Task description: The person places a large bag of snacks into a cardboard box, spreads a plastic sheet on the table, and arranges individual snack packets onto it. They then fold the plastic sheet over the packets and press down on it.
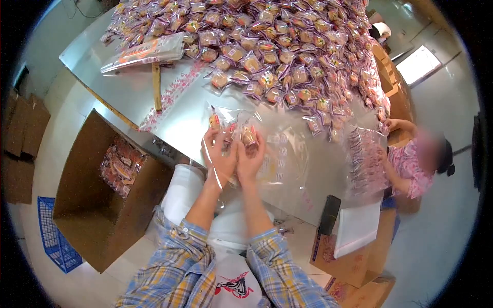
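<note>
My left hand [220,156] and my right hand [251,160] are side by side at the table's near edge, fingers curled round small wrapped cakes. One wrapped cake [214,121] shows above my left fingers, and another wrapped cake [249,136] sits in my right hand. Clear plastic of a large bag [285,159] lies around and over both hands; its exact edges are hard to make out. Beyond my hands, a big heap of wrapped cakes [277,56] covers the far part of the metal table [179,118].
A stack of printed plastic bags [144,54] lies at the table's left. Below it stands an open cardboard box [87,185] with packs inside, beside a blue crate [54,236]. At right, a person [408,164] handles a filled bag [364,159]. More cartons [354,262] stand front right.
</note>
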The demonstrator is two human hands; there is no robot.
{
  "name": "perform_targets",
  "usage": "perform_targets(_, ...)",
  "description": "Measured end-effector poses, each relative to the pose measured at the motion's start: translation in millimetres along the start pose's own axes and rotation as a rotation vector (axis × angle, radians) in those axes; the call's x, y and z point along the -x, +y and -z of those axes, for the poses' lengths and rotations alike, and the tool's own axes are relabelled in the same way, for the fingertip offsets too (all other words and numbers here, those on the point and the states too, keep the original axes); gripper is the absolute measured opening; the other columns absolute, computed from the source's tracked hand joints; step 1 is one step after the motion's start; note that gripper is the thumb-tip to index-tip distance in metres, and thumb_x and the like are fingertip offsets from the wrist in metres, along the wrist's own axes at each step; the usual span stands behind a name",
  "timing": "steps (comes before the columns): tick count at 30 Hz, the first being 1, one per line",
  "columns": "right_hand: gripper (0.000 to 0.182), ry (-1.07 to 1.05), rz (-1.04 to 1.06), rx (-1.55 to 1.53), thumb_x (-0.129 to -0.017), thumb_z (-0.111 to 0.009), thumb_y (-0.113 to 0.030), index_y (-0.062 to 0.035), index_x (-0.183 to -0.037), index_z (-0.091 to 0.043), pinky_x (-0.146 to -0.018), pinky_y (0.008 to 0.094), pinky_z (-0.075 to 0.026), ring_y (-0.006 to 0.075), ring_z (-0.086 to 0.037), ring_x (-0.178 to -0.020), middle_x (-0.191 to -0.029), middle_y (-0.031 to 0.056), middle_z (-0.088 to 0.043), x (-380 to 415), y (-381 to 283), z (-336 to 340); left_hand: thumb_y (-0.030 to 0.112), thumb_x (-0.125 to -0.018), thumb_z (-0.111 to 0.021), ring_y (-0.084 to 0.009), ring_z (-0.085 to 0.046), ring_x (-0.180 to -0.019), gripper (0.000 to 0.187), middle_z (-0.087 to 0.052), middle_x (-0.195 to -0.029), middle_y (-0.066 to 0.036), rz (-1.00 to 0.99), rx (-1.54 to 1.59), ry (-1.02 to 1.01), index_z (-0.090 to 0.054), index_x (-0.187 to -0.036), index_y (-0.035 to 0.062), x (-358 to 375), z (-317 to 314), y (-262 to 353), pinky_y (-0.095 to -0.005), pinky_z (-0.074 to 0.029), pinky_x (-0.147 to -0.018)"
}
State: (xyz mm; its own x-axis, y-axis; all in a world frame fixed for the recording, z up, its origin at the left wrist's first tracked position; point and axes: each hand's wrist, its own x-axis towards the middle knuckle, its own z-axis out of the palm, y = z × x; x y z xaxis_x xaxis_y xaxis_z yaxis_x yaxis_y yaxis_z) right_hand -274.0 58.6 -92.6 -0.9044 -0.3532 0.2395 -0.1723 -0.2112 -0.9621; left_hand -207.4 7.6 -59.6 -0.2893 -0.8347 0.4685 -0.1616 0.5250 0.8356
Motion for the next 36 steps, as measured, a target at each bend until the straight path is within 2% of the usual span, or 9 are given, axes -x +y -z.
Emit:
perform_targets(2,0.058,-0.119,-0.076,-0.174,-0.090,-0.068,0.004,0.0013,-0.143,-0.045,-0.114,0.0425,-0.044,0.0289,-0.048,-0.139,-0.145,0.0171,-0.049,-9.4,-2.0,7.2,0.007,-0.082,-0.079,-0.0396,-0.052,-0.123,0.059,-0.042,-0.142,-0.023,-0.092,-0.092,-0.055,-0.063,-0.138,0.0083,-11.4,9.5,8.3,-0.0462,-0.045,-0.109)
perform_targets(8,0.057,-0.136,0.029,0.039,-0.091,-0.065,0.007,-0.0041,-0.144,-0.047,-0.102,0.0330,-0.051,0.0206,-0.061,-0.121,-0.134,0.0125,-0.060,-10.4,4.7,4.9,0.012,-0.083,-0.081,-0.0430,-0.046,-0.135,0.057,-0.043,-0.149,-0.026,-0.222,-0.291,-0.107,-0.064,-0.138,0.0077,-19.2,11.3,-1.0,-0.0501,-0.041,-0.113)
perform_targets(12,0.055,-0.144,0.061,0.223,-0.090,-0.068,0.005,-0.0045,-0.142,-0.051,-0.091,0.0322,-0.054,0.0181,-0.066,-0.105,-0.121,0.0107,-0.066,-2.6,-11.2,3.9,0.017,-0.082,-0.082,-0.0426,-0.051,-0.129,0.049,-0.050,-0.143,-0.024,-0.071,-0.161,0.010,-0.071,-0.129,0.0087,-14.7,12.7,-4.0,-0.0494,-0.044,-0.106)
perform_targets(15,0.054,-0.128,0.094,0.312,-0.087,-0.067,0.002,0.0004,-0.139,-0.055,-0.103,0.0424,-0.049,0.0335,-0.064,-0.119,-0.132,0.0199,-0.062,-2.5,-9.6,6.9,0.021,-0.081,-0.082,-0.0380,-0.055,-0.121,0.045,-0.056,-0.134,-0.019,-0.116,-0.323,0.107,-0.074,-0.123,0.0075,-12.8,10.1,6.1,-0.0485,-0.046,-0.101)
perform_targets(24,0.053,-0.155,0.193,0.347,-0.083,-0.069,0.001,-0.0011,-0.136,-0.059,-0.102,0.0448,-0.048,0.0384,-0.063,-0.116,-0.126,0.0199,-0.065,-4.1,-5.3,12.1,0.013,-0.087,-0.070,-0.0377,-0.055,-0.130,0.025,-0.066,-0.123,-0.018,-0.405,-0.412,0.039,-0.070,-0.108,0.0014,-22.6,10.8,-13.2,-0.0533,-0.042,-0.109)
perform_targets(29,0.047,-0.123,-0.049,0.167,-0.087,-0.068,0.001,0.0014,-0.133,-0.059,-0.103,0.0442,-0.048,0.0403,-0.062,-0.117,-0.128,0.0209,-0.064,0.9,-28.7,3.5,0.012,-0.088,-0.066,-0.0338,-0.059,-0.120,0.026,-0.067,-0.126,-0.008,-0.424,-0.552,0.111,-0.071,-0.111,0.0014,-20.5,6.1,-35.0,-0.0503,-0.045,-0.105)
perform_targets(32,0.051,-0.132,0.332,0.491,-0.089,-0.069,0.002,-0.0051,-0.139,-0.059,-0.081,0.0328,-0.053,0.0201,-0.065,-0.092,-0.125,0.0123,-0.066,-5.0,4.8,11.8,0.012,-0.088,-0.066,-0.0342,-0.057,-0.122,0.030,-0.064,-0.129,-0.010,-0.491,-0.532,0.054,-0.071,-0.115,0.0013,-22.9,10.1,-30.7,-0.0495,-0.044,-0.105)
perform_targets(33,0.051,-0.161,0.386,0.490,-0.089,-0.069,0.001,-0.0050,-0.139,-0.060,-0.080,0.0331,-0.053,0.0208,-0.064,-0.089,-0.125,0.0121,-0.066,-7.8,-12.3,10.1,0.012,-0.087,-0.068,-0.0355,-0.055,-0.124,0.032,-0.062,-0.131,-0.013,-0.522,-0.535,0.044,-0.071,-0.117,0.0006,-23.6,13.0,-26.8,-0.0493,-0.044,-0.105)
perform_targets(36,0.050,-0.209,0.055,0.376,-0.090,-0.068,-0.002,0.0009,-0.138,-0.057,-0.104,0.0424,-0.048,0.0364,-0.061,-0.121,-0.131,0.0217,-0.062,-2.2,-20.4,9.3,0.013,-0.085,-0.072,-0.0407,-0.049,-0.130,0.046,-0.050,-0.143,-0.021,-0.281,-0.440,0.031,-0.064,-0.128,-0.0031,-7.0,23.6,11.3,-0.0511,-0.040,-0.110)
